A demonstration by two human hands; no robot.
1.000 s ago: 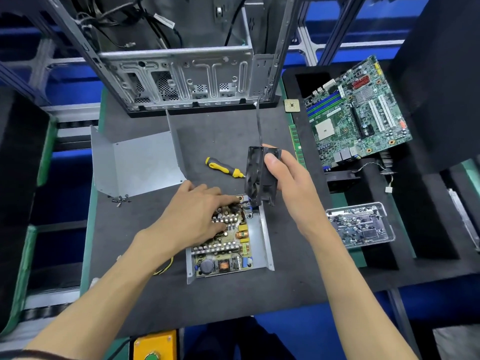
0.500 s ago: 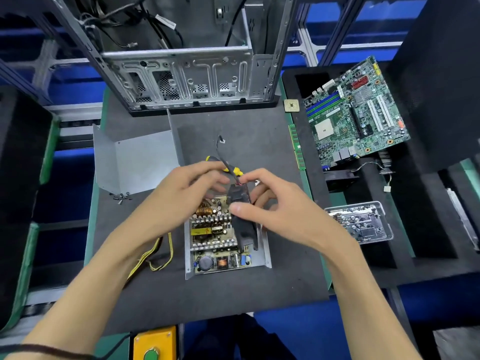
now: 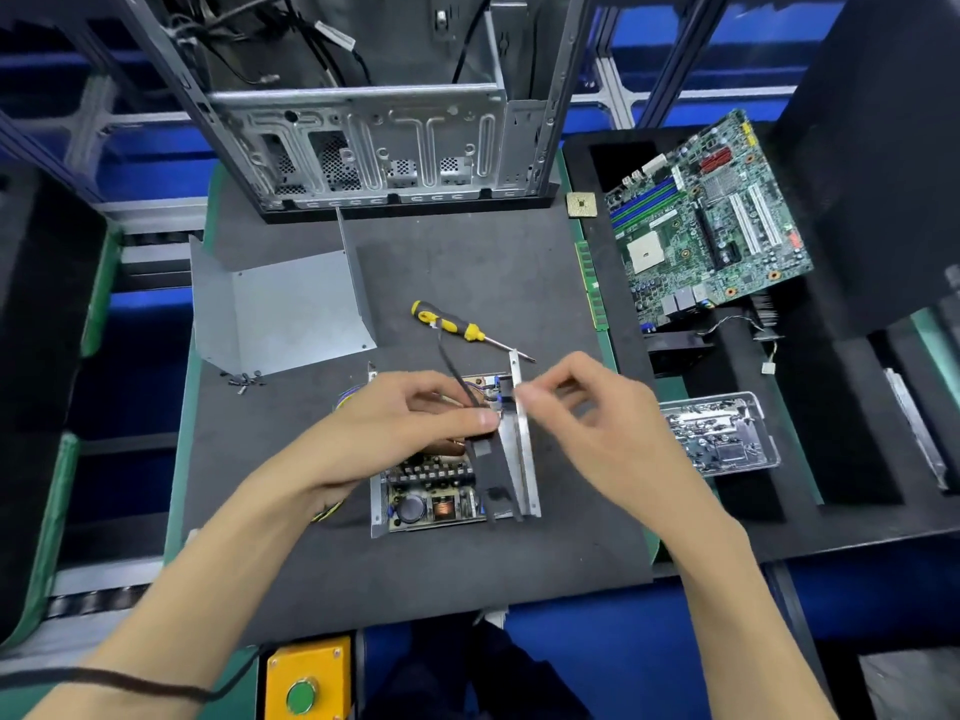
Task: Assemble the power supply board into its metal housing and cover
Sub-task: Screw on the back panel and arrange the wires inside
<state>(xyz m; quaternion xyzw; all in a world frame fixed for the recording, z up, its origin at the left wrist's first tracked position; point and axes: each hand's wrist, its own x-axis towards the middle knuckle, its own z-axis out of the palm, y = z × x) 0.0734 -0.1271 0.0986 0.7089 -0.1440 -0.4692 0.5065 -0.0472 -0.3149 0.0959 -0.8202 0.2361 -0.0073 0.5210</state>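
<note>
The power supply board (image 3: 434, 493) lies in its open metal housing (image 3: 527, 459) on the dark mat. A black fan (image 3: 491, 478) stands on edge inside, against the housing's right wall. My left hand (image 3: 405, 423) is over the board's far half; its thumb lies on the fan's top and its fingers pinch the fan's black cable (image 3: 448, 356), which sticks up. My right hand (image 3: 587, 407) is blurred, its fingertips at the top of the right wall. The grey bent metal cover (image 3: 291, 309) lies apart at the back left.
A yellow-black screwdriver (image 3: 449, 324) lies just behind the housing. Several loose screws (image 3: 241, 379) sit by the cover. An open PC case (image 3: 384, 148) stands at the back. Right of the mat lie a motherboard (image 3: 711, 226), a CPU (image 3: 581, 205), a RAM stick (image 3: 592, 283) and a clear tray (image 3: 722, 433).
My right hand brought the fan down from the air into the housing against its right wall. My left hand moved from the board to the fan's cable and top.
</note>
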